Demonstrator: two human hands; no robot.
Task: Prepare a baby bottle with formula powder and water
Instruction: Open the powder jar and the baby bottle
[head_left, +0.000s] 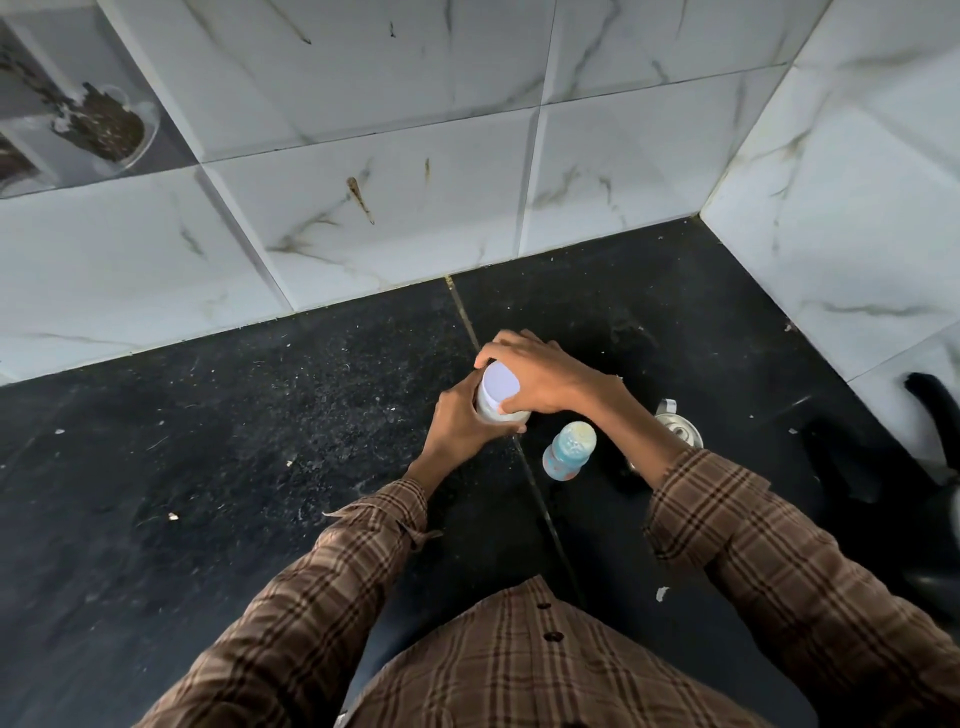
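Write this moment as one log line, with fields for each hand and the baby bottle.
left hand: grips white jar body | right hand: grips jar lid | blue baby bottle: upright on black counter, untouched

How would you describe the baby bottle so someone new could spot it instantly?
Start at the black counter where it meets the marble-tiled wall corner. Two hands hold a white jar near the middle; the baby bottle stands just to the right, nearer the person, beside a steel kettle. It is the only blue thing there, small, with a pale domed cap.
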